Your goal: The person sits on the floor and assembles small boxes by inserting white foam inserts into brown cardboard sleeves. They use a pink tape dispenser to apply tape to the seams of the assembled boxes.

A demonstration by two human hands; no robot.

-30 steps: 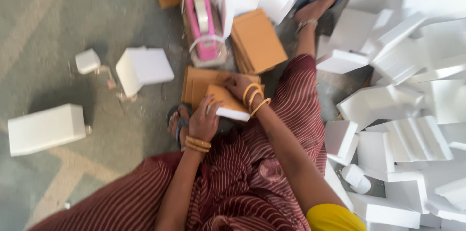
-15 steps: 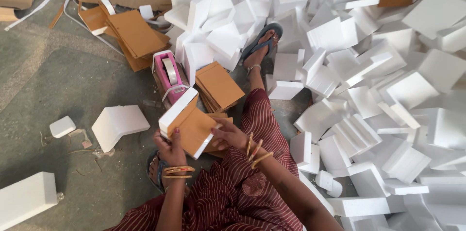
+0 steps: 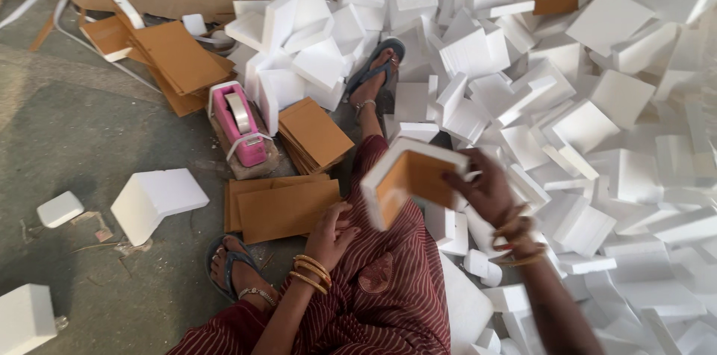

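Fingers of my right hand [image 3: 485, 189] now clamp the foam-and-cardboard block [image 3: 409, 179], swung up right of the pink tape dispenser [image 3: 240, 123]; left hand [image 3: 328, 232] released, open.

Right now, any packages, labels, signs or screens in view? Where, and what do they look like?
No signs or screens.
White foam box with brown card panel: held up in the right hand, over the lap.
Foam box pile: right and top, white blocks heaped.
Brown card sheets: flat on floor by the left hand.
Second card stack: beside the pink tape dispenser.
White foam block: alone on floor, left.
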